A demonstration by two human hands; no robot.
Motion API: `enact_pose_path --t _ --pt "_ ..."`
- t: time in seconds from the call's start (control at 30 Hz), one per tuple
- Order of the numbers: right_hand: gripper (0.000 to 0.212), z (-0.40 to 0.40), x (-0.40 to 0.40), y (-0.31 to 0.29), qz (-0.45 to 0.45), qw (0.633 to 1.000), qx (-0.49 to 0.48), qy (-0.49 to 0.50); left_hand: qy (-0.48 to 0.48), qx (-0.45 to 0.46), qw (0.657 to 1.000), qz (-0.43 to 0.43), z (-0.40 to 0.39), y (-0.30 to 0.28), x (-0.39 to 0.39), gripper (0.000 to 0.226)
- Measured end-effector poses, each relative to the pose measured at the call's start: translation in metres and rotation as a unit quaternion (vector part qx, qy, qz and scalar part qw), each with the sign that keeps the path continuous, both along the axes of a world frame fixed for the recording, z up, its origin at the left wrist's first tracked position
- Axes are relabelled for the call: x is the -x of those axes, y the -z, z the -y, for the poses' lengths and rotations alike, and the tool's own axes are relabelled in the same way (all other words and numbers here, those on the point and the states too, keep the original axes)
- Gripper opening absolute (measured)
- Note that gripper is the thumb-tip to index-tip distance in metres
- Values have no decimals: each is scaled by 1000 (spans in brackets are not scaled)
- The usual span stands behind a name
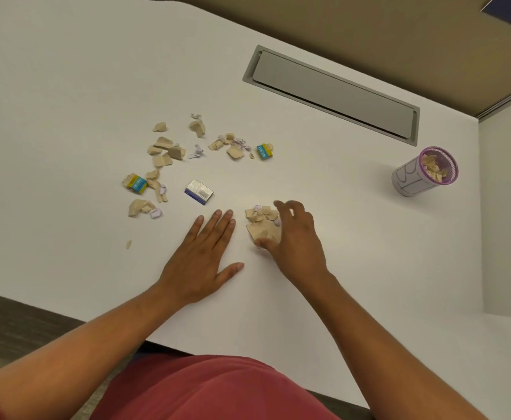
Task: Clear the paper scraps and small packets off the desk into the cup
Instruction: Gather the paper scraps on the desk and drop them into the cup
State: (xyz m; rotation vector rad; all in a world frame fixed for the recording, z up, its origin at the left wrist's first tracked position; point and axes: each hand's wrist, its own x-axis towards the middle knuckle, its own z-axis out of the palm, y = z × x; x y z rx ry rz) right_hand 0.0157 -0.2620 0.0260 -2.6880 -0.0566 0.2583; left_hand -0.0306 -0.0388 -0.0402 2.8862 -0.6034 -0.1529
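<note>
Right hand (293,237) curls round a tan scrap pile (261,224); left hand (201,262) lies spread flat on the table (66,86); cup (424,172) at two o'clock, scrap-filled.

Bare forearms (369,328), no sleeves, red garment (217,389)

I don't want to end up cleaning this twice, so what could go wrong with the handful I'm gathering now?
The right hand is curled around a loose pile of tan scraps; small bits could slip out on the way. The cup stands far to the right near the desk edge and already holds scraps, so a bump may tip it. The left hand lies flat, not helping.
</note>
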Motion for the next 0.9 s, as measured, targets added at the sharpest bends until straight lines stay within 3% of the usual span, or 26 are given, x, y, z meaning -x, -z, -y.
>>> enact_pose_path --t 0.13,0.23,0.33,0.53,0.77,0.9 --pt "78 -20 4 3 16 980 150 -126 2 -8 1000 7 1 0 0 90" --pt "67 -24 3 7 3 964 197 -176 4 -14 1000 5 1 -1 1 90" --pt "61 -29 2 8 2 961 205 -185 4 -15 1000 6 1 -1 0 90" --pt "71 -38 3 -3 -16 962 207 -178 6 -11 1000 5 1 0 0 91" --pt "15 -27 -1 -2 36 965 184 -183 9 -15 1000 19 0 3 0 91" --pt "30 -22 -13 2 38 975 151 -158 10 -16 999 26 0 6 0 91"
